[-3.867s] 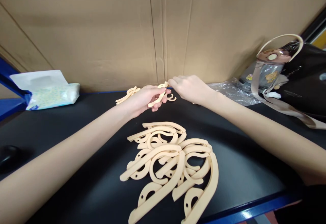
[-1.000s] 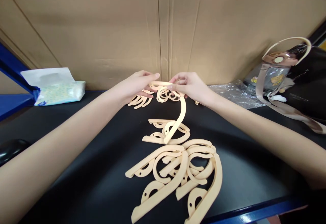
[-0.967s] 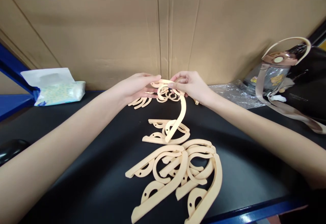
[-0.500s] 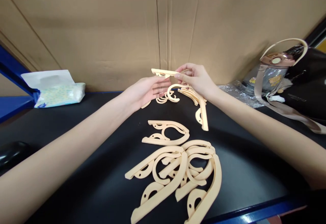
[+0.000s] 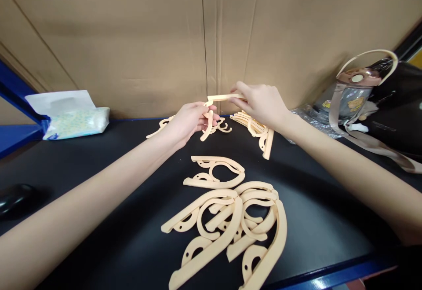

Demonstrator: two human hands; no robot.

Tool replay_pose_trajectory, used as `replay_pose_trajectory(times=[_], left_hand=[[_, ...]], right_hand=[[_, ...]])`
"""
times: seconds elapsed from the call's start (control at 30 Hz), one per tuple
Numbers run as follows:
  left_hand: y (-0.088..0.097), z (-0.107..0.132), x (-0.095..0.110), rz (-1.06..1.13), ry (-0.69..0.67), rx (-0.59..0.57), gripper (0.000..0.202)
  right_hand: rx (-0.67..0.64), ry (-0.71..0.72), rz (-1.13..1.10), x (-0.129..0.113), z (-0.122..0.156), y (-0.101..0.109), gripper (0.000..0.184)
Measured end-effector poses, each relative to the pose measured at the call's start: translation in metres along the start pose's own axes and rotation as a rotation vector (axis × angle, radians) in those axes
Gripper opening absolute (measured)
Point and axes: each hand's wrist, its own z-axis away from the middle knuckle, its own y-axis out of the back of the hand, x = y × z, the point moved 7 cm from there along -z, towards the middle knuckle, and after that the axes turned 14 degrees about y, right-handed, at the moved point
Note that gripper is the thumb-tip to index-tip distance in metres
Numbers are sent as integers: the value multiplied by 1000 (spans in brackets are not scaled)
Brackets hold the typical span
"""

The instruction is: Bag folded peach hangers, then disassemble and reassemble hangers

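Note:
In my right hand [image 5: 255,100] is a cream plastic folding hanger. One straight arm of the hanger [image 5: 221,97] points left from the fingers, and another arm hangs down below the palm. My left hand [image 5: 194,120] pinches a small curved cream piece [image 5: 207,128] just under the tip of the straight arm. Whether the two touch there, I cannot tell. Behind the hands lie loose cream hooks [image 5: 225,126] and a stack of cream hanger arms [image 5: 243,117], partly hidden by my fingers.
A folded hanger [image 5: 227,183] and a pile of folded hangers [image 5: 224,228] lie nearer on the black table [image 5: 316,219]. At left are a tissue pack [image 5: 79,122] and a black mouse-like object [image 5: 18,200]. A strapped bottle [image 5: 352,96] stands right, by a black bag [image 5: 398,109].
My left hand has closed on a small curved piece and turned. In my right hand the hanger has shifted slightly right, its lower arm a little higher.

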Motion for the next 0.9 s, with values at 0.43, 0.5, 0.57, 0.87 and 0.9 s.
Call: replay_pose_trajectory(times=[0.43, 0.5, 0.57, 0.87, 0.9], left_hand=[[-27, 14, -9, -229, 92, -130, 21], [-28, 14, -11, -257, 89, -98, 23], [-28, 13, -15, -303, 78, -53, 24], [11, 3, 7, -560, -28, 201, 16], [26, -1, 15, -577, -36, 261, 14]], right_hand=[[-198, 491, 341, -45, 6, -22, 28], [-254, 454, 310, -44, 6, -25, 27], [-313, 405, 253, -43, 7, -29, 27], [-404, 39, 99, 33, 8, -33, 25], [-393, -10, 12, 43, 8, -33, 23]])
